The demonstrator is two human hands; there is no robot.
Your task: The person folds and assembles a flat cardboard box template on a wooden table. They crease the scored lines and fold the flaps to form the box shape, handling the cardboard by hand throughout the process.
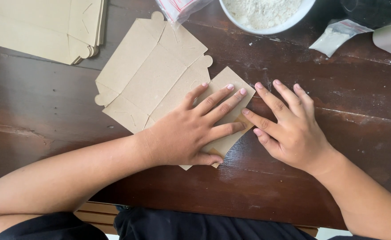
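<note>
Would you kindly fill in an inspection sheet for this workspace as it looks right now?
Surface: dark wooden table, worn, with specks of white powder near the top.
Job's things: flat brown cardboard box blank, one flap folded over at its right end.
Clutter: stack of box blanks top left; white bowl of pale powder; plastic bags of powder.
Grippers: left hand pressed flat on the folded flap; right hand spread on the table, its thumb and forefinger at the flap's edge.
Cables: nothing seen.
Surroundings: dark clothing at the bottom edge; a black object top right, unclear.
</note>
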